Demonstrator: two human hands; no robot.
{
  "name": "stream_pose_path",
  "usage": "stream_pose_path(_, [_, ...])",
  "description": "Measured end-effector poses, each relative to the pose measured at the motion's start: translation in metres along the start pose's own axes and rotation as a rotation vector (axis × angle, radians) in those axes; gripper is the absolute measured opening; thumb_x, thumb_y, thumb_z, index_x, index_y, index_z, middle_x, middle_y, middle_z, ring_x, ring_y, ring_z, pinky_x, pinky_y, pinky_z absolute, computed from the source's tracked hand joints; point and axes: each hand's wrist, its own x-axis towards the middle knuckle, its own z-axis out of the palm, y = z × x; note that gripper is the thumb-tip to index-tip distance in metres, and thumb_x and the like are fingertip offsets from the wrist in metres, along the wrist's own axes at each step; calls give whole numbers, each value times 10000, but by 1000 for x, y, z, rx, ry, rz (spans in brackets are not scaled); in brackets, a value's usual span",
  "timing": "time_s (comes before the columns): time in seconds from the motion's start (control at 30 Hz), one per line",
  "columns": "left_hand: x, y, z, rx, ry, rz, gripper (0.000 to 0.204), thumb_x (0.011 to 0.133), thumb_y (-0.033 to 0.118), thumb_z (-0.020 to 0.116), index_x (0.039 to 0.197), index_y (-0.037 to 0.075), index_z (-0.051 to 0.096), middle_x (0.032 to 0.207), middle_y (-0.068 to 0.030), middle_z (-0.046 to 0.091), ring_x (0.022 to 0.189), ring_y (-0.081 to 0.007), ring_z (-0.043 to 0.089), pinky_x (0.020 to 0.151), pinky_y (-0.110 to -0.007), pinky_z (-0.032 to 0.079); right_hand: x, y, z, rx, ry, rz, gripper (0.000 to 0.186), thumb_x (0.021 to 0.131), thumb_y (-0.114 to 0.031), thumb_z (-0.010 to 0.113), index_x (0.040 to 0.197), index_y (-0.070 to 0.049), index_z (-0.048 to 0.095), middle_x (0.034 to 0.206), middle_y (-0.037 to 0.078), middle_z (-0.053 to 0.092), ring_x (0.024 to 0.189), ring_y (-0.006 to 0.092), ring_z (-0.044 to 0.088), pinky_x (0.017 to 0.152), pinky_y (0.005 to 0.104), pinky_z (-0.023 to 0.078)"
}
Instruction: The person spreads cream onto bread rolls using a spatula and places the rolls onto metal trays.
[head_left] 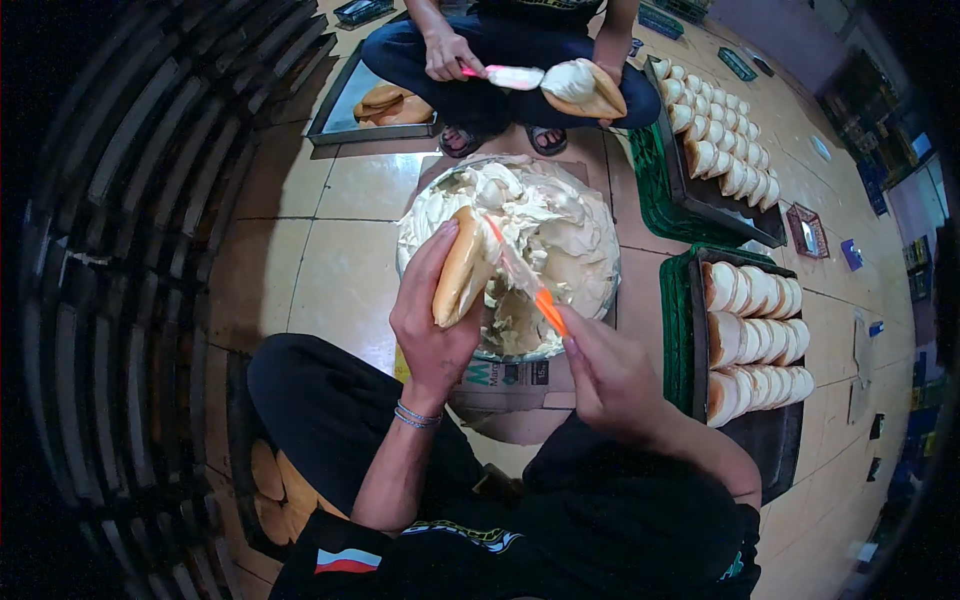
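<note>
In my left hand [422,305] is an oval bread bun [460,272], tilted upright over a large bowl. My right hand [610,372] grips a spatula by its orange handle [548,308]. The cream-smeared blade [510,258] lies against the bun's right side, where some white cream shows. Below both hands the round bowl [409,230] is heaped with whipped cream [575,215], scooped hollow near its middle. It stands on a flattened cardboard box [505,398].
Across the bowl sits another person, one hand [450,55] on a pink-handled spatula [512,78], the other holding a cream-filled bun [580,90]. Plain buns lie in a metal tray [330,122]. Right, green crates [680,300] carry trays of filled buns [755,340]. Dark racks [140,250] line the left.
</note>
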Motion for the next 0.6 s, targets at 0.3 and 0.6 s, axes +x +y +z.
stream_pose_path(0.3, [-1,-6,-6,214,78,-64,521,788,-6,716,1288,-10,567,1261,-163,618,1162,-304,608,976,-372,485,-15,-14,-6,-266,-228,-262,632,720,38,613,1343,30,510,835,113,591,607,217,622,518,302,506])
stream_pose_path(0.6, [0,-6,-21,-1004,-168,-849,486,812,-3,739,1249,-36,529,1149,-130,644,1031,-194,657,921,-345,531,-2,55,-38,264,217,384,246,960,-109,605,1154,33,656,833,51,688,714,99,616,668,262,501])
